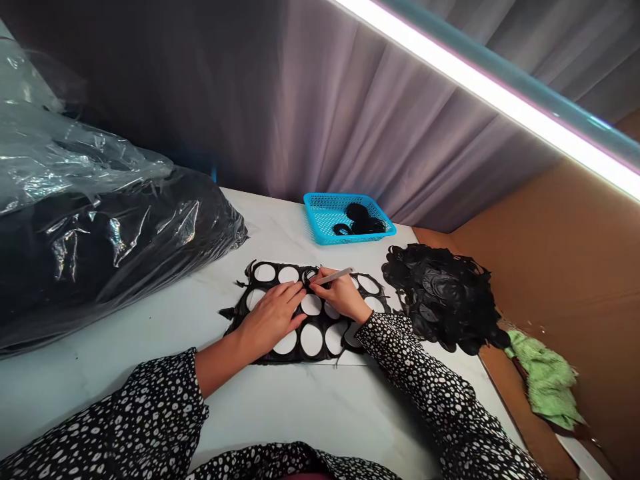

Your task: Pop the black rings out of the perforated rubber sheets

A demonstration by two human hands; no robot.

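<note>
A matt black rubbery sheet (323, 337) lies on a smooth white tabletop (150, 393) near glossy plastic sheeting (100, 247).

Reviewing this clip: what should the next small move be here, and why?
Probably the right hand should run the slim pale tool along the edge of the round opening at its tip, with the left hand flat on the black perforated sheet. The tip sits at that edge, and the left hand pins the sheet.
</note>
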